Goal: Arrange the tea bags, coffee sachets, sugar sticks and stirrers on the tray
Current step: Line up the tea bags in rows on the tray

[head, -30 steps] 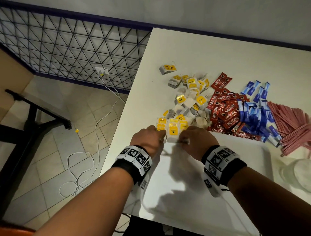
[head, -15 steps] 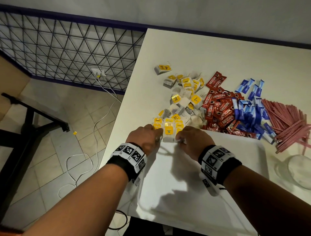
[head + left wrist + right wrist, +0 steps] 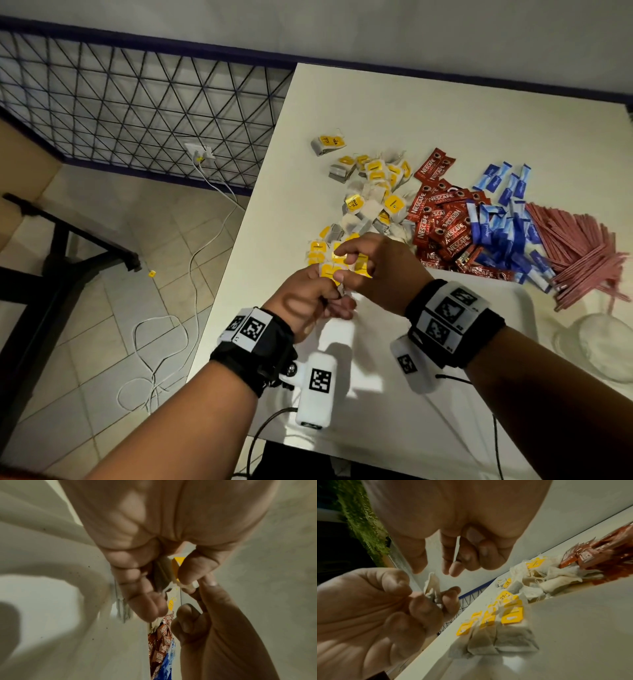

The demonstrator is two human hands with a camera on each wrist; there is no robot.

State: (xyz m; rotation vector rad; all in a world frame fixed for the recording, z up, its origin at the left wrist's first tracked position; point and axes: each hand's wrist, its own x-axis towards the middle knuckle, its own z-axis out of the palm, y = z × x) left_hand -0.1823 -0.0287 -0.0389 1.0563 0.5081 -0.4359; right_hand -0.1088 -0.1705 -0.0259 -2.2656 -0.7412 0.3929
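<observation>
The left hand [image 3: 305, 301] curls its fingers [image 3: 419, 605] round one crumpled tea bag [image 3: 432, 588], thumb against its yellow tag [image 3: 177, 566], held above the near-left corner of the white tray [image 3: 513, 308]. The right hand [image 3: 383, 270] meets it from the right, forefinger and thumb closed in a pinch beside the tag; what they grip cannot be told. Below, a short row of tea bags [image 3: 494, 632] lies on the tray's far-left corner. Beyond the rim, on the table [image 3: 411, 109], lie loose tea bags [image 3: 373, 192], then red coffee sachets [image 3: 442, 219], blue sugar sticks [image 3: 507, 226] and pink stirrers [image 3: 579, 246]
</observation>
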